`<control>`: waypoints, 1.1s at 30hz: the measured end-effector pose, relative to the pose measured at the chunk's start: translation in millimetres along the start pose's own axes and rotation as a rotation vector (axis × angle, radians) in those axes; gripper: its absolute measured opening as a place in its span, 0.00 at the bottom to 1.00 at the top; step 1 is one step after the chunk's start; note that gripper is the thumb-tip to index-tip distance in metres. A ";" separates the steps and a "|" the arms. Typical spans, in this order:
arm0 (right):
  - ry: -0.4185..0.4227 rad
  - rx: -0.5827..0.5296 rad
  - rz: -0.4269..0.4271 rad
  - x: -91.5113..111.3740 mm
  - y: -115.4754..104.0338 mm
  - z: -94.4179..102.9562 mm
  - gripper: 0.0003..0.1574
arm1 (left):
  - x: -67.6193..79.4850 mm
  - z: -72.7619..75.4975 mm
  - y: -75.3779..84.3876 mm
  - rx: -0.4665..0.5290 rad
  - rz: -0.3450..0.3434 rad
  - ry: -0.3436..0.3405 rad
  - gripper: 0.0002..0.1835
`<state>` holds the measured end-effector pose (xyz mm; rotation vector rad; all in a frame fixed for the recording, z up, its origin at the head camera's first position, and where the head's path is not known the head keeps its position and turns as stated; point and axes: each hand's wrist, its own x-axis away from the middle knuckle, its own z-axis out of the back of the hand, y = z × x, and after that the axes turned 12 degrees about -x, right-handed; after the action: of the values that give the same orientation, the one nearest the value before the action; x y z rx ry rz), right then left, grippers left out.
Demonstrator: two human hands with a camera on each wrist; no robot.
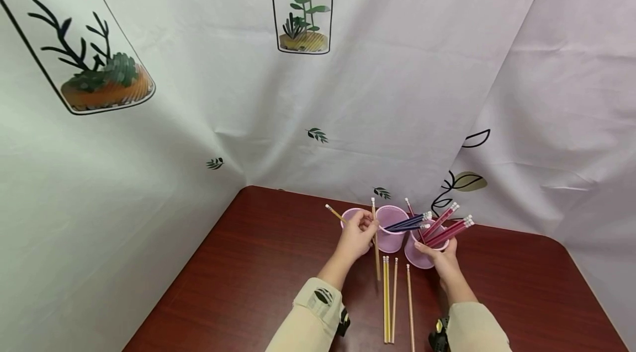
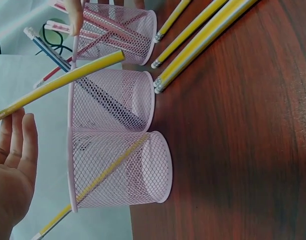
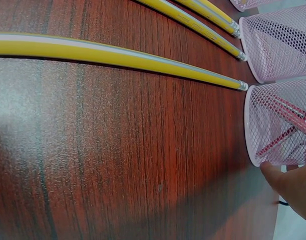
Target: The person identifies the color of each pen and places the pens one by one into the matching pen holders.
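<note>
My left hand (image 1: 355, 237) pinches a yellow pencil (image 2: 67, 77), held upright over the gap between the left and middle pink mesh cups. One yellow pencil (image 2: 110, 167) leans inside the left cup (image 2: 160, 175). Dark blue pencils (image 1: 409, 223) with white erasers stand tilted in the middle cup (image 1: 391, 241). The right cup (image 1: 419, 257) carries several red pencils (image 1: 442, 232). My right hand (image 1: 444, 261) grips that right cup, thumb at its rim and fingers round the far side.
Several loose yellow pencils (image 3: 117, 56) lie lengthwise on the dark red-brown wooden table (image 1: 208, 297), eraser ends toward the cups. Behind the table hangs a white cloth (image 1: 397, 92) printed with plants. The three cups stand side by side near the back edge.
</note>
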<state>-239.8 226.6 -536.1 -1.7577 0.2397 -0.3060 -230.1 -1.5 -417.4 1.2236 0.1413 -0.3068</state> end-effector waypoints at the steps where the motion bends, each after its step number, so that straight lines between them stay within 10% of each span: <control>1: 0.008 -0.005 -0.007 -1.8 1.6 0.7 0.65 | -0.3 1.0 0.6 -0.006 -0.002 0.000 0.03; 17: 0.033 -0.034 -0.012 -14.7 16.4 5.3 0.64 | -5.6 13.4 11.7 -0.031 -0.091 0.106 0.05; 33: 0.029 -0.017 -0.016 -6.8 8.5 2.3 0.65 | -5.3 18.7 15.3 -0.069 -0.325 0.492 0.12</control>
<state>-245.3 229.2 -545.4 -1.7731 0.2498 -0.3423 -231.6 -13.5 -395.9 1.1873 0.7747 -0.2731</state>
